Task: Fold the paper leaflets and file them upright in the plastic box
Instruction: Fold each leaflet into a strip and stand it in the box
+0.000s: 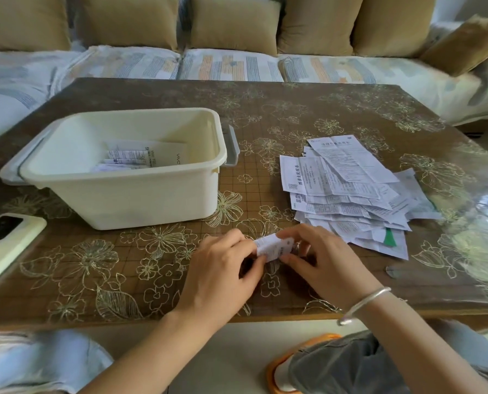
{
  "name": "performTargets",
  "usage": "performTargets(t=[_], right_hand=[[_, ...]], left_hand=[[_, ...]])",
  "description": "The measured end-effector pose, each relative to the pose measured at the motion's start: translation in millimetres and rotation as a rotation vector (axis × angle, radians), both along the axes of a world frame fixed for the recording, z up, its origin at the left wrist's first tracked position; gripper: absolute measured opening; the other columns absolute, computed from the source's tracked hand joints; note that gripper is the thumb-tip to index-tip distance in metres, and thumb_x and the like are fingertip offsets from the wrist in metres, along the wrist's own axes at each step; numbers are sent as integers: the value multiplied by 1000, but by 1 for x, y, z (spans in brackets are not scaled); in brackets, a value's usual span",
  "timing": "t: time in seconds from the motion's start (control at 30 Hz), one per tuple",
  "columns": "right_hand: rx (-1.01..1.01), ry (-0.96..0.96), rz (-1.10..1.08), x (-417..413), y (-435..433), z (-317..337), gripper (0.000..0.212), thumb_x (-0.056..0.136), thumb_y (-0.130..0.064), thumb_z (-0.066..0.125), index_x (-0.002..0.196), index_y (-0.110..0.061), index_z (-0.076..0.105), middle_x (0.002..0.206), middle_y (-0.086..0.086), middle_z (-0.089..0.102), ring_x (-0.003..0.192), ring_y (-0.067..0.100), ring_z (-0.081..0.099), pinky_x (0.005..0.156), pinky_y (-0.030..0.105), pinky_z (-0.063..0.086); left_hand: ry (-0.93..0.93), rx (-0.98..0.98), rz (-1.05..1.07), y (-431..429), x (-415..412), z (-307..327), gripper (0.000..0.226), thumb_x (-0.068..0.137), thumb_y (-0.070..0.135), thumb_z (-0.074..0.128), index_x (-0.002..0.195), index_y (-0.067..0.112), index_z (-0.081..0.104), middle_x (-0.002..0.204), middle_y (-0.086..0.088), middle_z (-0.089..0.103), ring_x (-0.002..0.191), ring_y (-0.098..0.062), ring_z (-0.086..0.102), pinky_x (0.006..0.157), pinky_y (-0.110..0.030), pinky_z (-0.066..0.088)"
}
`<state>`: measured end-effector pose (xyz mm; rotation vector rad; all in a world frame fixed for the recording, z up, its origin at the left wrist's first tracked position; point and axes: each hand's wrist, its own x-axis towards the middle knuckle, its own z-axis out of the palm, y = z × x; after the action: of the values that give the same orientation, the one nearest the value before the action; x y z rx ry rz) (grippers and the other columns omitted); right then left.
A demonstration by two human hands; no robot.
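A small folded paper leaflet sits just above the table near its front edge, pinched between both hands. My left hand grips its left end and my right hand, with a silver bangle on the wrist, grips its right end. A cream plastic box with grey handles stands to the left and farther back; several folded leaflets lie inside it. A loose pile of unfolded printed leaflets is spread out to the right of the box.
A pale phone lies at the table's left edge. The brown flower-patterned table has a glossy cover. A sofa with tan cushions runs behind it. My knees and an orange stool are below the front edge.
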<state>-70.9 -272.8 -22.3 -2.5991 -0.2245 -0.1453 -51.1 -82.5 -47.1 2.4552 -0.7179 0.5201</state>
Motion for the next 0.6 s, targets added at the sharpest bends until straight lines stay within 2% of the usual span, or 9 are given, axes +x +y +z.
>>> performTargets(t=[0.07,0.13,0.2,0.27,0.33,0.47,0.53,0.6], right_hand=[[-24,-29,-21,4,6,-3,31,87,-31,64,117,-30,58,97,-24,52,83,-2,45,71,17,43],[-48,-33,-45,7,10,-5,36,86,-33,65,120,-33,54,100,-22,51,87,0,45,72,20,43],[-56,-17,-60,9,10,-7,44,84,-36,67,124,-36,49,106,-21,53,85,-1,44,69,19,42],[-55,-24,-68,10,8,-8,54,82,-38,69,129,-36,44,114,-16,49,80,-2,42,67,19,42],[-98,-64,-41,11,7,-6,55,79,-39,72,127,-34,45,118,-13,43,80,2,43,66,23,45],[-230,-179,137,18,0,0,32,73,-39,71,102,-30,63,118,-9,50,103,11,51,63,21,43],[-268,-208,192,21,-4,1,23,74,-38,70,95,-30,67,121,-8,54,110,14,51,68,23,44],[-302,-240,257,22,-7,-2,19,77,-37,66,94,-28,69,119,-9,59,112,13,53,76,30,51]], left_hand=[[57,-12,39,-2,3,-2,11,81,25,74,79,20,64,73,13,51,57,-8,38,57,-18,33],[57,1,44,-3,4,-4,15,80,25,75,91,20,65,78,12,55,59,-7,38,59,-22,42],[79,-36,45,-3,2,-5,38,78,23,78,112,18,62,93,7,64,63,-5,42,66,-27,51],[79,-53,35,-3,2,-4,51,76,23,77,122,17,56,111,3,60,70,-5,49,67,-23,52],[55,-29,23,-3,3,-3,43,76,23,76,115,18,60,117,3,55,82,-7,56,66,-21,54],[-26,21,5,-3,4,-4,9,79,21,73,86,18,69,95,7,62,88,-13,55,67,-31,53],[-24,13,-9,0,3,-5,11,82,29,69,85,19,72,90,10,65,87,-11,55,68,-30,52],[9,4,-23,3,3,-4,24,81,43,66,87,22,74,91,13,66,87,-9,55,69,-28,51]])
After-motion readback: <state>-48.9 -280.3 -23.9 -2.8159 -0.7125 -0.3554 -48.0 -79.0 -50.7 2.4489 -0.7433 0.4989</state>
